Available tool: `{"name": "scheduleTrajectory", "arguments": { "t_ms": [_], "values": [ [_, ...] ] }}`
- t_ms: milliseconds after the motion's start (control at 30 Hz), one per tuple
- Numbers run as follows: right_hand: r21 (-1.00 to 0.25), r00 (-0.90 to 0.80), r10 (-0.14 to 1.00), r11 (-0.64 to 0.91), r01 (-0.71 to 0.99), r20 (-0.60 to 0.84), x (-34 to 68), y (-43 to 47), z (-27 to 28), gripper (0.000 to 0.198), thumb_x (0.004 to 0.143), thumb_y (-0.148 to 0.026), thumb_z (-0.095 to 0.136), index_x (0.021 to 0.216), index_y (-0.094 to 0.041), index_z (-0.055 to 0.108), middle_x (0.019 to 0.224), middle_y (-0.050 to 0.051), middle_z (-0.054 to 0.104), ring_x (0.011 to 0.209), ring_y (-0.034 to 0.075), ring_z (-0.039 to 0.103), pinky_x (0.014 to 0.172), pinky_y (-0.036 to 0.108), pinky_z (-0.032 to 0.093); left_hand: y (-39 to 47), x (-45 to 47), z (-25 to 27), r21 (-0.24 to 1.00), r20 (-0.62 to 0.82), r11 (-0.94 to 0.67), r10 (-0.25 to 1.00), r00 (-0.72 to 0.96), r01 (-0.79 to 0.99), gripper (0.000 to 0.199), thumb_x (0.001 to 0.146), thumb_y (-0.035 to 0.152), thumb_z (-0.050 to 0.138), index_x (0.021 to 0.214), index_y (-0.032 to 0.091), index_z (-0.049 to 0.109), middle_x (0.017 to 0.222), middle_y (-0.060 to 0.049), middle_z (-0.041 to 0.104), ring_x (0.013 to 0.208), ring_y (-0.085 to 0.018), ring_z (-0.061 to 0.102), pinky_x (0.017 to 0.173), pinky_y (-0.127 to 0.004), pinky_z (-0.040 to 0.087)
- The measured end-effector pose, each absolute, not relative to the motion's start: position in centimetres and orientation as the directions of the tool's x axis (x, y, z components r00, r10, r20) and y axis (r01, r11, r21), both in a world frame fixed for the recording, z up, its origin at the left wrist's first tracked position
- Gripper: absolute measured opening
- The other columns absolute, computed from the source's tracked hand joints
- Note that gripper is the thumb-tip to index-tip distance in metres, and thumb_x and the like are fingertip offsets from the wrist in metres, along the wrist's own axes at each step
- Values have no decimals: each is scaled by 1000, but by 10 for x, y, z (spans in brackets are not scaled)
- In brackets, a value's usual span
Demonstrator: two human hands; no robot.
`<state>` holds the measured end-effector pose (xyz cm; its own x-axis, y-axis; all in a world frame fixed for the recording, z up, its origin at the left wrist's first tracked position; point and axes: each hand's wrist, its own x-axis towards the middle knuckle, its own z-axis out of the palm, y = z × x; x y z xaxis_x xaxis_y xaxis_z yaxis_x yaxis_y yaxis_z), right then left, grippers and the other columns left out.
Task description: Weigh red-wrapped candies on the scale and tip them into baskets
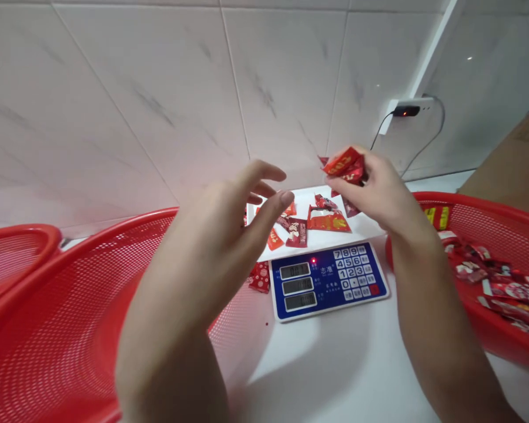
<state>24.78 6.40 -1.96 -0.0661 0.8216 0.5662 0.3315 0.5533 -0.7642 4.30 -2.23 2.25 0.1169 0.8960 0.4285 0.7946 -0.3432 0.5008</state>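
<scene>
A digital scale (330,281) with a blue keypad panel stands in the middle of the table, its displays lit. Several small red and orange candy packets (328,220) lie on its white weighing tray (365,226). Over the tray's left part, my left hand (242,211) is held with fingers apart and nothing in them. My right hand (374,182) is closed around a few red candy packets (346,164), raised above the tray's right side. Its fingertips are partly hidden behind the packets.
A red mesh basket (489,202) with many wrapped candies is at the right. Other red baskets (127,232) stand at the left; a dotted red packet (260,278) lies beside the scale. Behind are a tiled wall, a power strip (425,104) with cables, and a cardboard box (506,158).
</scene>
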Motion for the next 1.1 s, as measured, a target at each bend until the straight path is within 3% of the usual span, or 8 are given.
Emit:
{"name": "scheduleTrajectory", "arguments": {
  "t_ms": [167,333,633,1100],
  "values": [
    [-812,-190,906,423,402,378,244,86,-34,32,77,-22,75,107,-21,63,106,3,68,94,19,65,87,36,53,-7,52,13,452,392,-369,900,191,812,28,98,49,52,116,33,66,103,2,75,89,-21,70,64,-28,52],
    [-777,-302,927,355,520,222,243,87,-39,28,79,-25,70,107,-24,64,93,-1,67,74,14,61,65,28,48,-2,54,11,441,349,-318,922,166,839,31,97,52,52,117,33,66,103,1,75,85,-21,69,63,-30,52],
    [-785,-196,875,483,388,442,244,77,-26,30,80,-23,69,109,-22,62,88,0,64,76,15,60,68,28,49,-9,46,14,471,394,-362,902,174,804,34,96,55,51,117,33,66,106,-1,74,97,-24,69,75,-30,58],
    [-761,-187,877,477,439,442,243,78,-28,35,78,-23,71,113,-21,65,88,0,64,76,15,60,75,32,50,-7,49,13,465,372,-363,908,194,808,36,96,56,50,119,33,66,104,-2,74,91,-25,70,67,-31,57]
  ]
}}
